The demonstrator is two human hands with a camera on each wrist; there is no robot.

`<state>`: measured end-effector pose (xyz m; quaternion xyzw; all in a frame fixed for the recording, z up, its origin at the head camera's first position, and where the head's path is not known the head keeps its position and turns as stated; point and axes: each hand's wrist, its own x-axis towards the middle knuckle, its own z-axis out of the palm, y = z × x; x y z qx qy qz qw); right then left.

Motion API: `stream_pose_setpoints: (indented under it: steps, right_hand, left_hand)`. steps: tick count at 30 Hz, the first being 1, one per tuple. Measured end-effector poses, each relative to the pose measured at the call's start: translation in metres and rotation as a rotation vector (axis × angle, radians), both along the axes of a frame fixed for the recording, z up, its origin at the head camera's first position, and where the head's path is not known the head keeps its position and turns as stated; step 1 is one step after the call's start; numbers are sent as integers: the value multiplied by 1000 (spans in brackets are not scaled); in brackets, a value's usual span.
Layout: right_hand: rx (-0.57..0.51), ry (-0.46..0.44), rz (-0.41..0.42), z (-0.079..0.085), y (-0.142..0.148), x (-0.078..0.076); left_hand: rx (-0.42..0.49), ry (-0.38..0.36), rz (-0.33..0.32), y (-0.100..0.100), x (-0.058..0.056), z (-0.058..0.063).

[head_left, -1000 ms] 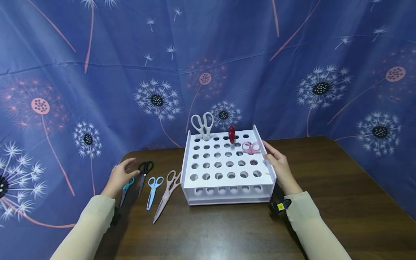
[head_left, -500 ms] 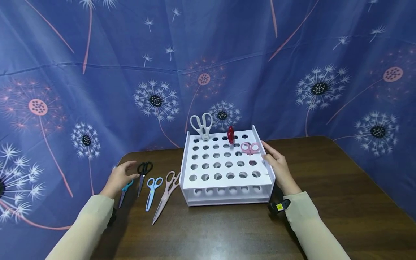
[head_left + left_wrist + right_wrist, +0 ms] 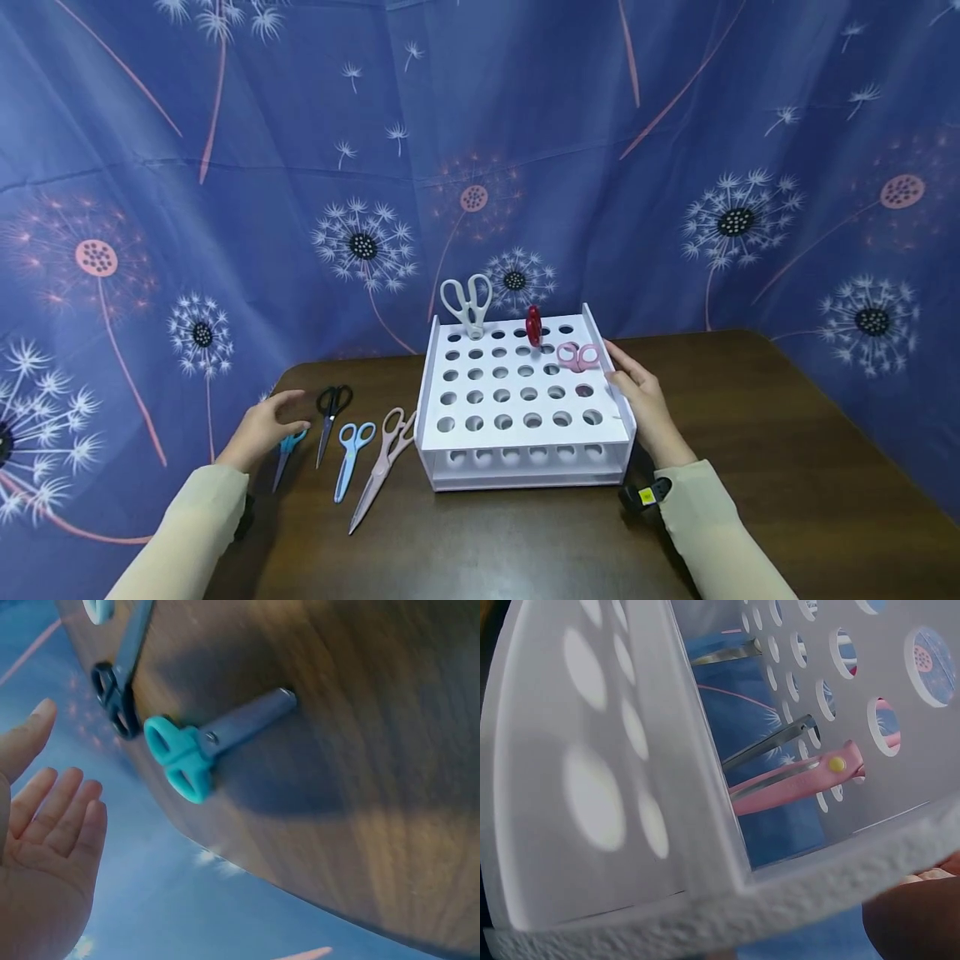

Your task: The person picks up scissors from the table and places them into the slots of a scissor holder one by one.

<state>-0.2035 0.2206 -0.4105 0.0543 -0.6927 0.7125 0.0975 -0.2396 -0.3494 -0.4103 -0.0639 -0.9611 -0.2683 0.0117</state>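
My left hand (image 3: pixel 262 427) hovers over the table's left side, fingers spread. In the left wrist view it is apart from the teal-handled scissors (image 3: pixel 178 754), which lie below it. To their right lie black-handled scissors (image 3: pixel 332 404), light-blue scissors (image 3: pixel 354 450) and large pale-pink scissors (image 3: pixel 382 467). My right hand (image 3: pixel 647 408) rests against the right side panel of a white rack (image 3: pixel 525 437) full of round holes; its fingers are partly hidden behind the panel. White-handled scissors (image 3: pixel 471 308), red-handled scissors (image 3: pixel 534 325) and small pink scissors (image 3: pixel 577 357) stand in the rack, blades down.
A brown wooden table (image 3: pixel 525 550) with rounded back corners carries everything. Behind it hangs a blue curtain (image 3: pixel 600 167) with dandelion prints, close to the rack's back. The rack has two levels with holes, and the blades (image 3: pixel 772 742) show between them in the right wrist view.
My left hand has drawn back a little leftward from the black-handled scissors, showing more of the teal handle. My right hand stays at the rack. The head view has tilted slightly up.
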Motion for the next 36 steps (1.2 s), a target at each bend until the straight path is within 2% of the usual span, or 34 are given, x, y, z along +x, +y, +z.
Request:
stream_pose_setpoints:
  steps: [4,7,16,25,30,36]
  right_hand:
    - [-4,-12,-6,-1,-3,2]
    - [-10,-13,-7,-2,-3,2]
    - [11,-14,-8,-4,1,4]
    - [1,-6,-1,-3,0,3]
    - [0,-11,4,-3,-1,2]
    - [-15,5,7,-3,-1,2]
  left_hand:
    - [20,-53,16,-11,1,-7]
    - [28,-62,25,-16,1,-11]
    - [80,-136,63,-18,0,-17]
    - [35,-121,68,-21,-3,-24]
    - [41,-119,74,-25,-3,-24]
    - [2,-158,87,-27,-5,-27]
